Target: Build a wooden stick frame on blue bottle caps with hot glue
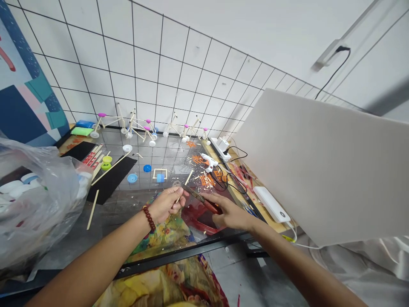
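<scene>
My left hand (166,204), with a bead bracelet at the wrist, pinches a thin wooden stick (184,184) over the glass table (128,204). My right hand (227,212) grips red-handled cutters (202,199) whose blades meet the stick near my left fingers. Bits of cut wood lie scattered on the glass just beyond.
Stick-and-bottle-cap models (140,126) line the tiled wall. Loose sticks (97,160), bottle caps (132,178), a small stick frame (160,173), a glue gun (209,162), a power strip (220,147) and a white power bank (271,204) lie around. A plastic bag (35,204) sits left, a large white board (322,166) right.
</scene>
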`<state>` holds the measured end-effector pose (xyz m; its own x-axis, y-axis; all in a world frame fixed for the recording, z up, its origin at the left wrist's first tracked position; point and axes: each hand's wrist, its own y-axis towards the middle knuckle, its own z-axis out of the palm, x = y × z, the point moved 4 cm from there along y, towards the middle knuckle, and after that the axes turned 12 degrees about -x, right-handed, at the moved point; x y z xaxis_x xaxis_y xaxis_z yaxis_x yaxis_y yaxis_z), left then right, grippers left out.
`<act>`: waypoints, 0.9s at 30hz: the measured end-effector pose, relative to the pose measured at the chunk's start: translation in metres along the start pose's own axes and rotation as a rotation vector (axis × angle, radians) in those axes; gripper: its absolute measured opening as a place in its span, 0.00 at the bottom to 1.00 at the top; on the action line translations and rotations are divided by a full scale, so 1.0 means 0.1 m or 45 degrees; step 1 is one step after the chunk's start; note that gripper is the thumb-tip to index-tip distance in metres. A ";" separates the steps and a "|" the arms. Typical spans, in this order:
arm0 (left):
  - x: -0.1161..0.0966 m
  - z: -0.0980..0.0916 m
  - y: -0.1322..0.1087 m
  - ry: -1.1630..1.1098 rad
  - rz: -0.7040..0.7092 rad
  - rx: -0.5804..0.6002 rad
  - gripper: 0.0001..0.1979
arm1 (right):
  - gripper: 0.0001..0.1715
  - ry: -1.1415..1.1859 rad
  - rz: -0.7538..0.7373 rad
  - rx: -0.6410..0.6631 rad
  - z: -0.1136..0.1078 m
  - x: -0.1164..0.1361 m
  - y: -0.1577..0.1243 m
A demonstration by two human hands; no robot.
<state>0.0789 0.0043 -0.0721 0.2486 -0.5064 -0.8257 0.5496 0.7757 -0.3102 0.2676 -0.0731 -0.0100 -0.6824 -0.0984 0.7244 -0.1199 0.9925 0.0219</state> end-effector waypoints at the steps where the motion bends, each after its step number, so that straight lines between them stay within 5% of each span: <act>1: 0.00 -0.01 0.01 -0.001 -0.001 0.002 0.25 | 0.46 -0.002 0.002 -0.001 0.00 -0.01 0.00; 18: -0.05 0.01 -0.01 -0.036 -0.129 -0.015 0.13 | 0.38 0.007 -0.036 0.071 0.09 0.04 0.02; 27: -0.02 0.00 0.01 0.053 -0.055 -0.038 0.09 | 0.36 -0.144 -0.040 0.066 0.09 0.12 0.01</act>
<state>0.0791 0.0061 -0.0708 0.1916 -0.5241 -0.8298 0.5349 0.7646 -0.3595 0.2530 -0.0738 -0.0075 -0.7541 -0.1398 0.6417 -0.1776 0.9841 0.0057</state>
